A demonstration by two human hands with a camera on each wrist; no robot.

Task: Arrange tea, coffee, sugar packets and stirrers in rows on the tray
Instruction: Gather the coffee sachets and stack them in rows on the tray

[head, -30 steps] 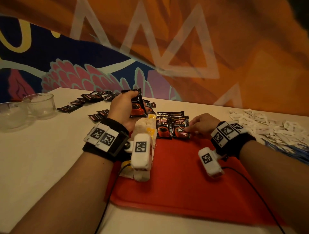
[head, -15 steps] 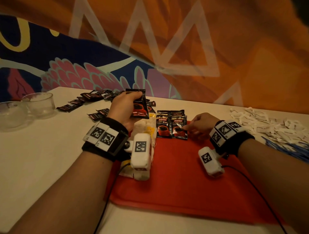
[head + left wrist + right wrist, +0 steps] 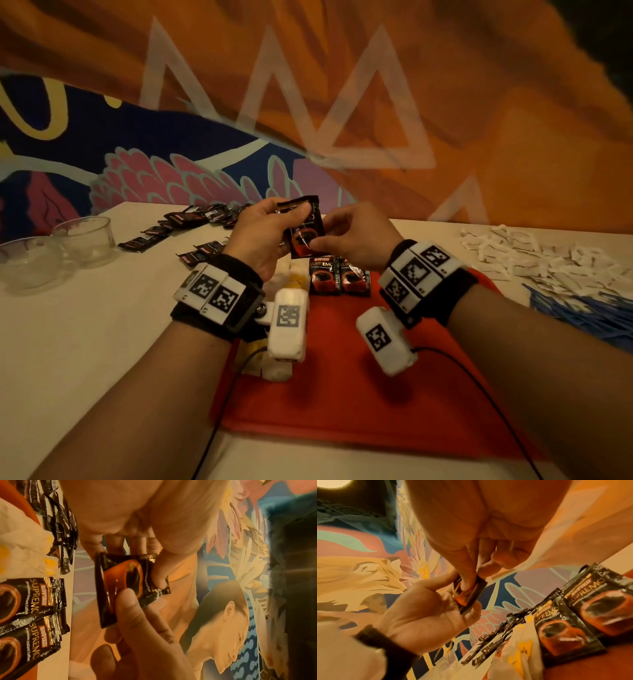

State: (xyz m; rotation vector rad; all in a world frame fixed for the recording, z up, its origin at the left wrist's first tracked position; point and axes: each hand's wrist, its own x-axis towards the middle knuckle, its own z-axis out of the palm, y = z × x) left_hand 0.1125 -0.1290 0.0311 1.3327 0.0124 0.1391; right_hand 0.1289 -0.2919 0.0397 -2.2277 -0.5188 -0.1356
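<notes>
A black coffee packet point(image 3: 306, 229) with a red cup printed on it hangs in the air above the far edge of the red tray point(image 3: 342, 377). My left hand point(image 3: 263, 233) holds its upper part between thumb and fingers, and my right hand point(image 3: 352, 236) pinches its lower right side. The same coffee packet point(image 3: 123, 588) shows held by both hands, also as the packet point(image 3: 467, 595) seen edge-on. Two coffee packets point(image 3: 339, 279) lie side by side at the tray's far edge. White and yellow tea bags point(image 3: 291, 274) lie along the tray's left side, partly hidden by my left wrist.
Loose coffee packets point(image 3: 191, 226) are scattered on the white table at the back left. Two glass bowls point(image 3: 58, 246) stand at the far left. White sugar packets point(image 3: 534, 257) are piled at the right, with blue stirrers point(image 3: 582, 311) in front. A painted wall rises behind.
My right hand left the packets on the tray and rose to pinch the packet held by my left hand. The left hand lifted the packet a little toward the middle.
</notes>
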